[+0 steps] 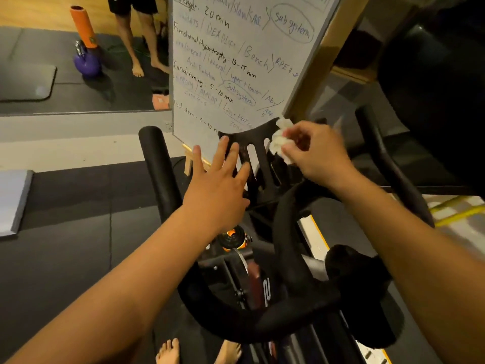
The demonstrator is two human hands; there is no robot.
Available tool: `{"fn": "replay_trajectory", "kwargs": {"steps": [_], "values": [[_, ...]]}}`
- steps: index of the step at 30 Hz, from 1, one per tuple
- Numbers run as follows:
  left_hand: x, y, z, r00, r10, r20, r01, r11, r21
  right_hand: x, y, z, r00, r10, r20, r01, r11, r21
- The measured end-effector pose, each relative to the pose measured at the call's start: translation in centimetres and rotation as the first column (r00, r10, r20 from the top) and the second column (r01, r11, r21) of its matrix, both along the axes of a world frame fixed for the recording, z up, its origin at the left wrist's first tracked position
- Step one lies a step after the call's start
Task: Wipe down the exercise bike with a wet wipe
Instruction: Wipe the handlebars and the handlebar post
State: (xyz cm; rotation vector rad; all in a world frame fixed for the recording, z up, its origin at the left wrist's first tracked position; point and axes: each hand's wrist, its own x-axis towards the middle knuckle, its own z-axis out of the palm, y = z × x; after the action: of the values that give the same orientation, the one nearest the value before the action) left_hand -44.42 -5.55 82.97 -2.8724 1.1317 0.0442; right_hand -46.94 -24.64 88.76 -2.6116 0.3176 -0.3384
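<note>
The black exercise bike (296, 261) fills the lower middle of the head view, its handlebars curving up on both sides. At the top of the bars stands a black slotted tablet holder (259, 156). My left hand (220, 179) lies flat against the holder's left side, fingers straight and spread. My right hand (315, 153) pinches a crumpled white wet wipe (278, 143) against the holder's upper right edge. An orange-and-black resistance knob (232, 239) shows below my left wrist.
A whiteboard (236, 61) with handwriting stands on an easel just behind the bike. A mirror at upper left reflects a purple kettlebell (86, 64), an orange roller (84, 24) and a person's bare legs (139, 43). Dark rubber floor lies to the left; my bare feet (196, 350) show below.
</note>
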Motion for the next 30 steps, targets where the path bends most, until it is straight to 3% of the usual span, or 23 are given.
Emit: {"fn": "replay_trajectory", "kwargs": {"steps": [2,3,4,6,8,10,12,14,16,18,19,21,23,25,27,30], "values": [[0.0,1.1,0.1,0.978,0.017,-0.207,-0.062,0.975,-0.212,-1.6,1.0,-0.8,0.981,0.076,-0.177,-0.103,0.984,-0.146],[0.0,1.2,0.2,0.928,-0.005,-0.373,-0.143,0.919,-0.366,-1.7,1.3,-0.8,0.955,0.099,-0.280,-0.167,0.959,-0.228],[-0.1,1.1,0.5,0.847,-0.086,-0.524,-0.241,0.817,-0.524,-1.2,1.8,-0.3,0.937,0.096,-0.336,-0.202,0.933,-0.298],[-0.3,0.4,1.0,0.762,-0.213,-0.611,-0.417,0.560,-0.716,1.2,3.2,0.6,0.963,0.110,-0.246,-0.192,0.920,-0.342],[-0.6,0.0,1.1,0.742,-0.167,-0.650,-0.553,0.395,-0.733,3.3,5.4,0.5,0.990,0.092,-0.111,-0.119,0.956,-0.270],[-0.7,0.2,1.0,0.661,-0.162,-0.733,-0.662,0.335,-0.671,4.0,7.6,-1.1,0.989,0.045,-0.138,-0.058,0.994,-0.095],[-0.4,0.6,0.7,0.586,-0.192,-0.787,-0.697,0.376,-0.611,3.3,8.6,-2.8,0.983,0.017,-0.184,-0.012,0.999,0.031],[-0.1,0.8,0.7,0.588,-0.189,-0.787,-0.668,0.435,-0.604,2.0,8.3,-2.9,0.972,0.049,-0.228,-0.040,0.998,0.043],[-0.3,0.9,0.7,0.663,-0.161,-0.731,-0.560,0.542,-0.627,0.6,7.5,-1.8,0.929,0.141,-0.342,-0.128,0.990,0.060],[-1.0,1.1,0.7,0.737,-0.093,-0.670,-0.422,0.711,-0.563,0.1,7.0,0.0,0.835,0.234,-0.497,-0.219,0.972,0.090],[-1.1,1.2,0.6,0.816,-0.008,-0.578,-0.324,0.822,-0.469,0.3,6.9,0.6,0.829,0.239,-0.506,-0.221,0.971,0.095],[-1.2,1.7,0.7,0.972,0.077,-0.224,-0.121,0.974,-0.190,1.9,7.0,1.0,0.938,0.158,-0.308,-0.124,0.984,0.126],[-1.0,2.5,0.8,0.999,0.037,-0.018,-0.038,0.997,-0.061,3.6,8.0,0.4,0.992,0.063,-0.111,-0.034,0.968,0.248],[-0.4,3.5,0.6,0.999,0.008,0.051,-0.007,1.000,-0.024,3.7,9.3,-1.2,0.997,0.041,-0.070,-0.022,0.969,0.248],[0.0,4.8,0.8,0.994,-0.053,0.095,0.054,0.999,0.000,2.0,9.7,-2.6,0.995,0.035,-0.088,-0.024,0.992,0.127],[0.2,7.3,0.2,0.989,-0.120,0.088,0.132,0.979,-0.153,-1.2,9.6,-2.7,0.950,0.126,-0.287,-0.136,0.991,-0.012]]}}
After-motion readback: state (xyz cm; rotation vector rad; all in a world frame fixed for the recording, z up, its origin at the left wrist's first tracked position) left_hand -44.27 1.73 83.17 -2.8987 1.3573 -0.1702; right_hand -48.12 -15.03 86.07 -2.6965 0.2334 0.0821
